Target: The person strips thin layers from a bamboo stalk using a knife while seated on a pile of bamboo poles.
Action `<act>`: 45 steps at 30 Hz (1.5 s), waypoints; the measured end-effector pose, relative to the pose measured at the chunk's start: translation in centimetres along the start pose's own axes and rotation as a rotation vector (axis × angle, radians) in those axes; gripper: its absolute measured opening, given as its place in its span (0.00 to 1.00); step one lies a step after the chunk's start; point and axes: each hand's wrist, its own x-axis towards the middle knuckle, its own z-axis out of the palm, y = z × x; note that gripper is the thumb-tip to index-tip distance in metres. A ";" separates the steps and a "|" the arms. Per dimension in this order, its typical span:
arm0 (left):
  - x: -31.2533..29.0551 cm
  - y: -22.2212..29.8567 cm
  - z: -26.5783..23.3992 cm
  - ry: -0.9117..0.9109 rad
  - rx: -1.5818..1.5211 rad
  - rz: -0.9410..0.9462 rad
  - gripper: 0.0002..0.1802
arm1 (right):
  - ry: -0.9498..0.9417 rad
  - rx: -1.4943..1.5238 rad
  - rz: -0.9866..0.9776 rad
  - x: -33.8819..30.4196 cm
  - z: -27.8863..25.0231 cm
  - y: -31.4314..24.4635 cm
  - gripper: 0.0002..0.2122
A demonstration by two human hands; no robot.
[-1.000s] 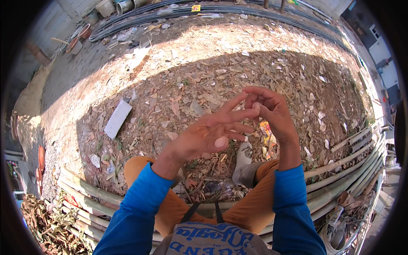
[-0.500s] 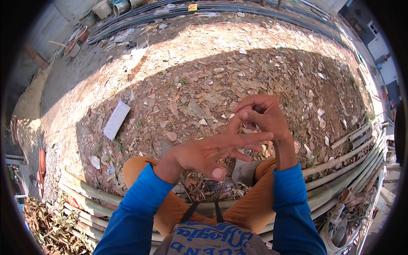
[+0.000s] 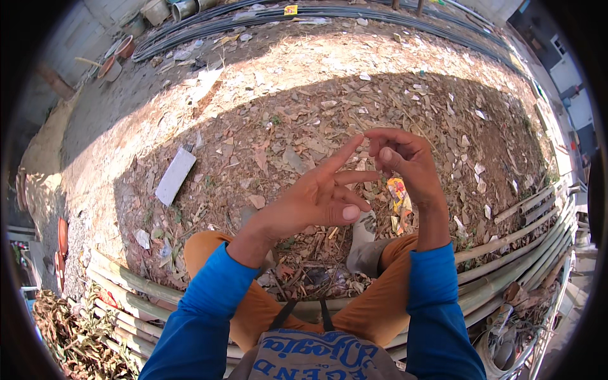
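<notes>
My left hand (image 3: pixel 313 199) is held in the air above my lap. Its fingers are stretched out and apart, with nothing in them. Beside it, my right hand (image 3: pixel 405 161) is raised with loosely bent fingers. The thumb stands away from the index finger, and no object shows between them. The tip of my right index finger meets or nearly meets the tip of my left index finger. Below the hands are my legs in orange-brown trousers (image 3: pixel 396 282) and a grey shoe (image 3: pixel 363 244). A yellow and red wrapper (image 3: pixel 399 196) lies on the ground close to my right wrist.
Dry leaves and litter (image 3: pixel 304 136) cover the ground. A pale rectangular block (image 3: pixel 175 176) lies at left. Bamboo poles (image 3: pixel 506 259) run beneath and beside me. Long dark rods (image 3: pixel 354 12) stretch across the far side, near buckets (image 3: pixel 155 11). Dry foliage (image 3: pixel 76 339) is heaped at lower left.
My right hand has loosened its pinch around the left index finger. The left hand has risen and turned, its index finger now pointing up and right. The wrapper shows more fully.
</notes>
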 end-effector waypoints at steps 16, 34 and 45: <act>-1.0 -4.7 -0.2 -0.511 0.308 -0.009 0.77 | -0.245 -0.018 0.078 0.0 4.2 1.3 0.07; 1.2 -3.4 -1.9 0.452 0.362 -0.042 0.40 | -0.299 -0.217 0.092 -0.6 4.4 1.2 0.10; 0.2 -2.2 -1.8 0.656 0.709 -0.123 0.40 | -0.326 -0.526 -0.193 -1.5 8.1 3.7 0.08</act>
